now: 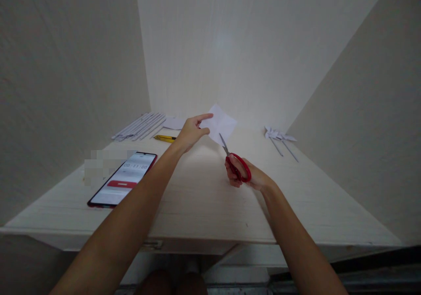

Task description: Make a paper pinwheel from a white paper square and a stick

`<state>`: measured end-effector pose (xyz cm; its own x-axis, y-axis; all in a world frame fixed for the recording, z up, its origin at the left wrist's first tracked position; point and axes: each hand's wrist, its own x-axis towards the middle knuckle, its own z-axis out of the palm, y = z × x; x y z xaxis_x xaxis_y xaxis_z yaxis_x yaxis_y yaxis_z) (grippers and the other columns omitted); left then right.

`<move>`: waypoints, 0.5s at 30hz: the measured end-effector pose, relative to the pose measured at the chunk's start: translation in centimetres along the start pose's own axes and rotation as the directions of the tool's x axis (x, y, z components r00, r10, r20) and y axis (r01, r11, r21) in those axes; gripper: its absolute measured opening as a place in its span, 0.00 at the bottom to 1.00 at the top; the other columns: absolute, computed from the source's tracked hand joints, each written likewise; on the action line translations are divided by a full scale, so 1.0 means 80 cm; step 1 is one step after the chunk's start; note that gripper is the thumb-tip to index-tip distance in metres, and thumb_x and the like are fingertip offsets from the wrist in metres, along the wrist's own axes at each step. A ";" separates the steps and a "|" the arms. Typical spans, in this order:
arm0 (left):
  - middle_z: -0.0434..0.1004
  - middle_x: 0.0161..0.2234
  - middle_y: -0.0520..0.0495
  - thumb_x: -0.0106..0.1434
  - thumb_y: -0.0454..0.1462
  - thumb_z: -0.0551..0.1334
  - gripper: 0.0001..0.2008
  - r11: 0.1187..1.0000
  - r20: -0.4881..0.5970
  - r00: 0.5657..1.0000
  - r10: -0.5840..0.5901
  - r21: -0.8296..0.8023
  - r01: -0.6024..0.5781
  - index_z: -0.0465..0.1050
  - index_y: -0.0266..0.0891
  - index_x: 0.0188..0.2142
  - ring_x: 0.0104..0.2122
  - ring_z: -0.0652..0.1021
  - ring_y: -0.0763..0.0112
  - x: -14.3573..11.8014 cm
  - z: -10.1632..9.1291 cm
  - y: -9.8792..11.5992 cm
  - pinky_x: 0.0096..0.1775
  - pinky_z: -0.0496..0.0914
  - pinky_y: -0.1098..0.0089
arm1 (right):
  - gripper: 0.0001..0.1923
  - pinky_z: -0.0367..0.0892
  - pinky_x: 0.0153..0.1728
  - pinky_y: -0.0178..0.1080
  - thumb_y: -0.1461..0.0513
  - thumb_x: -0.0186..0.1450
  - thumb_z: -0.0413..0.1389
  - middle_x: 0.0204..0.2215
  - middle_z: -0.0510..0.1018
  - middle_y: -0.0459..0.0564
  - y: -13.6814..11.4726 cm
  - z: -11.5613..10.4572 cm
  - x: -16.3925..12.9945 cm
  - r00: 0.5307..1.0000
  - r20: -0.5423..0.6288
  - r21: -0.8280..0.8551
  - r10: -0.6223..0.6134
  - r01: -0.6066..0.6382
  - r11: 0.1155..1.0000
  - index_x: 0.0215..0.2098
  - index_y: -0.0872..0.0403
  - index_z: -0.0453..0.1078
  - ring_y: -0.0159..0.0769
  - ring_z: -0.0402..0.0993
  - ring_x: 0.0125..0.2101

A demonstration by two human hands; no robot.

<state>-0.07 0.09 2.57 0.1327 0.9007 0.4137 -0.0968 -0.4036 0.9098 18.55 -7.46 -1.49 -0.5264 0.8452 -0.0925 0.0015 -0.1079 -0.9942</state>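
Note:
My left hand (193, 132) pinches the left side of a white square of paper (221, 123), held up above the table with one corner pointing up. A faint crease seems to run through the paper. Wrapped round the red handles of a pair of scissors (239, 168) is my right hand (251, 174). The blades point up and to the left, and their tip lies at the paper's lower corner. Whether the blades have the paper between them I cannot tell.
A phone (123, 181) showing a timer lies left of my left forearm. Behind it are several white paper sticks (141, 126), a yellow utility knife (165, 138) and flat white paper (173, 123). White paper pinwheels (278, 133) on sticks lie at the right. Walls (217, 44) enclose the table (204, 207).

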 end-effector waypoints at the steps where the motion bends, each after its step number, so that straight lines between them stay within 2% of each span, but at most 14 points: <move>1: 0.71 0.47 0.39 0.45 0.23 0.57 0.29 1.000 0.001 1.000 0.003 -0.006 -0.003 0.66 0.29 0.50 0.38 0.74 0.72 0.000 0.000 -0.001 0.39 0.68 0.71 | 0.20 0.52 0.13 0.31 0.46 0.61 0.46 0.13 0.59 0.38 0.000 0.000 0.000 1.000 -0.008 -0.005 0.001 -0.001 1.000 0.27 0.55 0.57 0.23 0.52 0.11; 7: 0.73 0.45 0.40 0.45 0.23 0.58 0.28 1.000 -0.004 1.000 -0.002 0.007 0.002 0.67 0.31 0.49 0.39 0.74 0.70 0.000 -0.001 -0.003 0.40 0.69 0.70 | 0.22 0.52 0.12 0.31 0.44 0.60 0.46 0.13 0.60 0.39 -0.002 0.002 0.000 1.000 -0.015 -0.052 -0.005 0.005 0.999 0.27 0.55 0.57 0.24 0.56 0.10; 15: 0.73 0.45 0.41 0.45 0.23 0.58 0.28 0.999 -0.023 1.000 -0.010 0.036 0.011 0.68 0.33 0.49 0.40 0.74 0.67 -0.002 0.000 0.000 0.38 0.70 0.70 | 0.22 0.52 0.12 0.31 0.44 0.59 0.46 0.12 0.60 0.38 -0.003 0.002 -0.001 1.000 -0.017 -0.052 -0.014 0.013 0.999 0.26 0.55 0.57 0.24 0.55 0.10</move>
<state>-0.09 -0.03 2.50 0.1106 0.9083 0.4035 -0.0596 -0.3992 0.9149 18.48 -7.56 -1.26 -0.5123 0.8551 -0.0795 0.0392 -0.0692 -0.9968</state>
